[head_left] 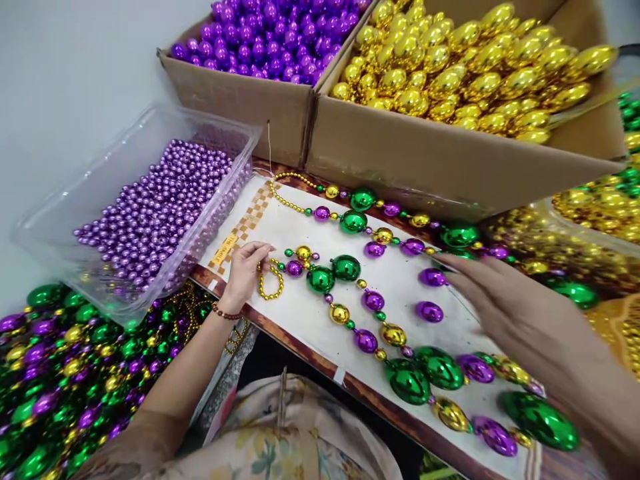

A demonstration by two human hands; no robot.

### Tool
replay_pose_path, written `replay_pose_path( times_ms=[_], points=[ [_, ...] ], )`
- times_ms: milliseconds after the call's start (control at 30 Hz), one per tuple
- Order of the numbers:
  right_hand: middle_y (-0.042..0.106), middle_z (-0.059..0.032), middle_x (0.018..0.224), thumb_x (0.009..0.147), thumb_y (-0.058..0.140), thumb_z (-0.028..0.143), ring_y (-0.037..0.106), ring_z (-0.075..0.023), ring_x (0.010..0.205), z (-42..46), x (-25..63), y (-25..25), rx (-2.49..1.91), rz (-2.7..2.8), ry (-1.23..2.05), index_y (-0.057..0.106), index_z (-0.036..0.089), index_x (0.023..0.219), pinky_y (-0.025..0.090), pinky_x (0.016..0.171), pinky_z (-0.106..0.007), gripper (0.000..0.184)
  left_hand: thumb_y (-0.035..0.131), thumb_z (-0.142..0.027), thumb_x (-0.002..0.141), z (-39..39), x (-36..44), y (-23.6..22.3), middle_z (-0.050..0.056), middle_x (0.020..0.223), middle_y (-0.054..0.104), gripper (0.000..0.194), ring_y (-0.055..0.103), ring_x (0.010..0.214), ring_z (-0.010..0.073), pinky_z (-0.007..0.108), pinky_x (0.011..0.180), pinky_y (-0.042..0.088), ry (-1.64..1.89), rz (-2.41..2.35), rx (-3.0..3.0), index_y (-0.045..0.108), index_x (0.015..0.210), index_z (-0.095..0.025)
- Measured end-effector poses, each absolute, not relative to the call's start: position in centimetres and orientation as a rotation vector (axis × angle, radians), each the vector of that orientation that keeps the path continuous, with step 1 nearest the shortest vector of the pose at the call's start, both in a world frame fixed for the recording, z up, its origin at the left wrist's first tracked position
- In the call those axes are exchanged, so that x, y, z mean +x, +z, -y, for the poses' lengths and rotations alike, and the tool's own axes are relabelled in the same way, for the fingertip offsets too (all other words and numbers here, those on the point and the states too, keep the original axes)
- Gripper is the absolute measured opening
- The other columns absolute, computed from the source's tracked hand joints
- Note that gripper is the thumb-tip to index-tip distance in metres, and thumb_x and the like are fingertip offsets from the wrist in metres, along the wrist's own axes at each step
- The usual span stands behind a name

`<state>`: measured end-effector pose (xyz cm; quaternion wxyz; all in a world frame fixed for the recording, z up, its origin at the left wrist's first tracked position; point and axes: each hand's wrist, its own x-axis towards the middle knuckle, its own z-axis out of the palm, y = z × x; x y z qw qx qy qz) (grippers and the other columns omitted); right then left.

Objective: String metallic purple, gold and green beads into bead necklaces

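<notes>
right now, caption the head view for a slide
Left hand pinches a bead strand beside a tub of purple beads

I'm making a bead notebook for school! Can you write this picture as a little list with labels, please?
Left hand: at a gold bead loop; exact grip unclear
Right hand: blurred, near loose purple beads; grip unclear
Left cardboard box: shiny purple beads
Right cardboard box: shiny gold beads
Clear tub: small purple beads
White sheet: strung green, gold and purple beads
</notes>
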<state>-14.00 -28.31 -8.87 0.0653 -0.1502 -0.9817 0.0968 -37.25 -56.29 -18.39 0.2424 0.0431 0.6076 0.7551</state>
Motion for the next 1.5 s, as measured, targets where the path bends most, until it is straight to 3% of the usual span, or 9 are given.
replay_pose_path(
  times_ms=[133, 233, 333, 633, 833, 933, 1067, 1300, 1500],
  points=[
    [0.067, -0.0104, 0.108, 0.105, 0.04, 0.041, 0.066, -0.0249, 0.086, 31.4, -26.0, -9.7, -0.218, 3.131, 0.18, 0.064, 0.027, 0.133, 0.04, 0.058, -0.031, 0.04, 0.083, -0.039, 0.072, 56.3, -37.3, -18.4, -0.003, 0.055, 0.057, 0.027, 0.049, 0.046, 0.0049, 0.017, 0.044, 0.037, 2.051, -1.664, 0.13, 0.074, 0.076, -0.014],
    [0.068, -0.009, 0.11, 0.101, 0.051, 0.028, 0.064, -0.0243, 0.097, 33.9, -32.3, -10.8, -0.076, 3.164, 0.058, 0.066, 0.026, 0.126, 0.028, 0.056, -0.03, 0.029, 0.083, -0.04, 0.072, 56.3, -37.3, -18.4, -0.003, 0.056, 0.057, 0.028, 0.049, 0.045, 0.0047, 0.017, 0.044, 0.036, 2.045, -1.669, 0.123, 0.074, 0.075, -0.014],
    [0.069, -0.0079, 0.105, 0.102, 0.048, 0.019, 0.063, -0.0236, 0.098, 35.0, -35.2, -12.3, 0.113, 3.18, -0.034, 0.067, 0.028, 0.121, 0.022, 0.057, -0.031, 0.028, 0.082, -0.04, 0.073, 56.3, -37.2, -18.4, -0.003, 0.056, 0.057, 0.028, 0.049, 0.045, 0.0047, 0.017, 0.043, 0.035, 2.036, -1.667, 0.121, 0.073, 0.075, -0.014],
    [0.07, -0.0126, 0.105, 0.101, 0.045, 0.011, 0.063, -0.0245, 0.095, 36.3, -37.4, -14.3, 0.297, 3.185, -0.041, 0.07, 0.018, 0.117, 0.029, 0.06, -0.033, 0.03, 0.08, -0.041, 0.074, 56.2, -37.5, -18.5, -0.003, 0.056, 0.058, 0.028, 0.051, 0.045, 0.0054, 0.018, 0.044, 0.036, 2.021, -1.658, 0.121, 0.073, 0.075, -0.014],
    [0.072, -0.0105, 0.106, 0.101, 0.049, 0.021, 0.067, -0.0227, 0.091, 33.5, -34.3, -14.3, 0.006, 3.106, 0.312, 0.071, 0.018, 0.123, 0.04, 0.067, -0.031, 0.031, 0.08, -0.042, 0.074, 56.5, -37.7, -18.6, -0.002, 0.057, 0.058, 0.029, 0.051, 0.047, 0.0059, 0.019, 0.046, 0.039, 1.997, -1.69, 0.16, 0.074, 0.076, -0.014],
    [0.072, -0.0115, 0.108, 0.103, 0.048, 0.028, 0.068, -0.0233, 0.095, 30.8, -30.0, -13.7, -0.097, 3.003, 0.31, 0.068, 0.017, 0.129, 0.043, 0.069, -0.03, 0.035, 0.081, -0.041, 0.074, 56.6, -37.8, -18.6, -0.002, 0.058, 0.059, 0.028, 0.052, 0.047, 0.0062, 0.019, 0.047, 0.04, 1.983, -1.695, 0.171, 0.074, 0.077, -0.014],
    [0.072, -0.0109, 0.108, 0.102, 0.046, 0.03, 0.067, -0.0238, 0.095, 30.1, -27.6, -13.0, -0.124, 3.061, 0.112, 0.066, 0.02, 0.133, 0.037, 0.06, -0.03, 0.038, 0.08, -0.04, 0.075, 56.5, -37.8, -18.7, -0.003, 0.058, 0.059, 0.027, 0.051, 0.047, 0.0061, 0.019, 0.046, 0.038, 1.983, -1.674, 0.178, 0.074, 0.076, -0.014],
    [0.069, -0.0098, 0.108, 0.104, 0.04, 0.023, 0.064, -0.0234, 0.094, 34.8, -34.3, -14.0, 0.123, 3.171, 0.05, 0.066, 0.026, 0.129, 0.025, 0.057, -0.032, 0.036, 0.08, -0.041, 0.075, 56.7, -37.4, -18.7, -0.002, 0.059, 0.059, 0.028, 0.051, 0.048, 0.0059, 0.019, 0.047, 0.039, 2.003, -1.694, 0.162, 0.073, 0.078, -0.014],
    [0.068, -0.0106, 0.108, 0.104, 0.039, 0.021, 0.061, -0.0231, 0.091, 35.2, -36.6, -15.1, 0.243, 3.177, 0.08, 0.065, 0.025, 0.129, 0.025, 0.062, -0.033, 0.035, 0.079, -0.041, 0.077, 56.8, -37.6, -18.8, -0.002, 0.06, 0.059, 0.027, 0.051, 0.049, 0.0059, 0.019, 0.048, 0.041, 1.99, -1.698, 0.18, 0.074, 0.078, -0.015]
  ],
)
